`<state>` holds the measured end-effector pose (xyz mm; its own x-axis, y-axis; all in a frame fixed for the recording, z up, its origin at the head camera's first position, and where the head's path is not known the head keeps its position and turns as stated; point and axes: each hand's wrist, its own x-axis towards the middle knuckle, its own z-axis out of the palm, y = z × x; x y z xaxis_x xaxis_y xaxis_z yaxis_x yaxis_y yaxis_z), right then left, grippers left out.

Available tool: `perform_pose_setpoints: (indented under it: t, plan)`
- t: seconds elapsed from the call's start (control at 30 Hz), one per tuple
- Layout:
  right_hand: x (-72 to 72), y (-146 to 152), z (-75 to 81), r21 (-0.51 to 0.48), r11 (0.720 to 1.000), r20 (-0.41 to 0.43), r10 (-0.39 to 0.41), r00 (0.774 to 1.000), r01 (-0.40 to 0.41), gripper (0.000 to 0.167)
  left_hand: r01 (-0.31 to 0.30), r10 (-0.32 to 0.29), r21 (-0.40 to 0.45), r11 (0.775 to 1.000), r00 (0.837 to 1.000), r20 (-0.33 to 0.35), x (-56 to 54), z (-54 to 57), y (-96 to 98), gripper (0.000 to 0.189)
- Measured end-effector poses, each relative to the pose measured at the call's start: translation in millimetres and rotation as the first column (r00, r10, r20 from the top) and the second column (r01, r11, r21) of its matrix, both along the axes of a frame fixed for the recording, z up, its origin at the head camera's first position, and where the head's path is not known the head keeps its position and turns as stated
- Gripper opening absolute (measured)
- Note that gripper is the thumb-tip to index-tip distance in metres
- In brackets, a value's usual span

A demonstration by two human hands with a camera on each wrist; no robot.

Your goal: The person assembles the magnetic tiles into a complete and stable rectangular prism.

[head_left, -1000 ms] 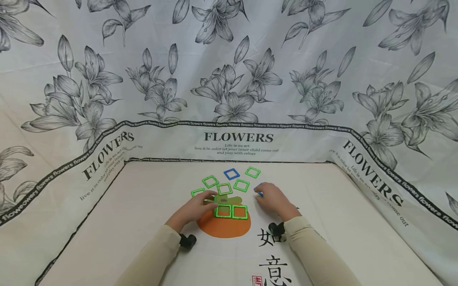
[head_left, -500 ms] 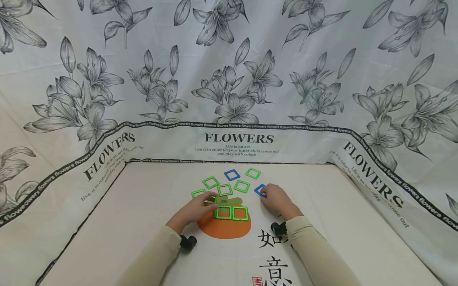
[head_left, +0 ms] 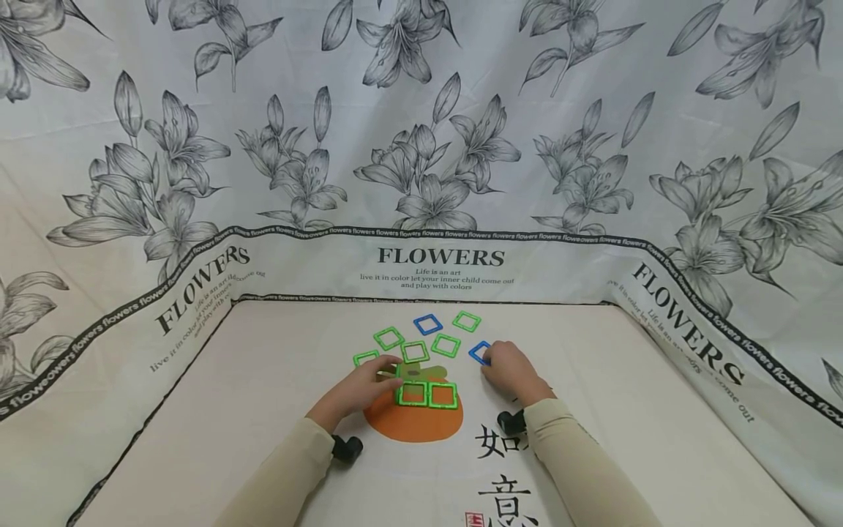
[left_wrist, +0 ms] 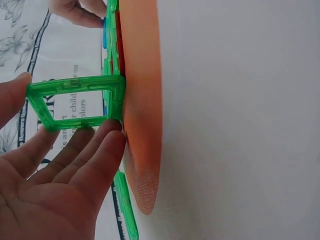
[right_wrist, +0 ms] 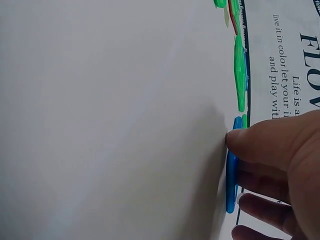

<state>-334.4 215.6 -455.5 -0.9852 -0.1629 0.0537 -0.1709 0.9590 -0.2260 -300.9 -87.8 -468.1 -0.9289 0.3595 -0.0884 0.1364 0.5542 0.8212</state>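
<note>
My left hand (head_left: 358, 384) holds a green square magnetic tile (left_wrist: 75, 82), an open frame standing upright, with the thumb at one corner and the fingers along the opposite side. This tile rises at the left end of two green magnetic tiles (head_left: 443, 407) lying flat side by side over the orange print. To the right, my right hand (head_left: 510, 372) pinches a blue square magnetic tile (right_wrist: 231, 180) low at the cloth. Its thumb is on the tile's edge, and the other fingers are partly hidden behind.
Behind the hands lie several loose green tiles (head_left: 470, 314) and another blue tile (head_left: 423, 318). The white cloth (head_left: 612, 410) bears an orange fruit print (head_left: 413, 432) and black characters. A flower-printed curtain (head_left: 441, 176) encloses the back and sides.
My right hand has shifted slightly right, and more of the blue tile shows beside its fingers. The left hand and the upright green tile stay in place.
</note>
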Motion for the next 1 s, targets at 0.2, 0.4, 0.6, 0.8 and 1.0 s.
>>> perform_pose_setpoints:
  t: [0.2,0.4,0.6,0.8,1.0]
  plan:
    - [0.4,0,0.4,-0.004,1.000,-0.007,0.007,1.000,-0.007,0.020,0.001,-0.001,0.002,1.000,1.000,-0.002,0.2,0.3,0.3,0.050]
    - [2.3,0,2.4,0.004,1.000,0.003,0.000,1.000,0.000,0.016,0.005,-0.005,0.002,1.000,1.000,0.002,1.5,2.0,0.3,0.050]
    - [3.6,-2,3.3,0.015,1.000,0.008,-0.004,1.000,0.004,0.012,0.006,-0.006,0.000,1.000,1.000,0.004,1.7,1.6,0.4,0.050]
    - [7.3,-2,5.0,0.030,0.999,0.031,-0.013,0.999,0.012,0.009,-0.002,0.002,-0.012,1.000,1.000,0.006,1.4,1.3,1.3,0.051]
    - [10.6,0,5.8,0.039,0.999,0.019,-0.006,1.000,0.005,0.008,0.007,-0.007,-0.014,1.000,1.000,-0.001,2.2,2.6,0.8,0.051]
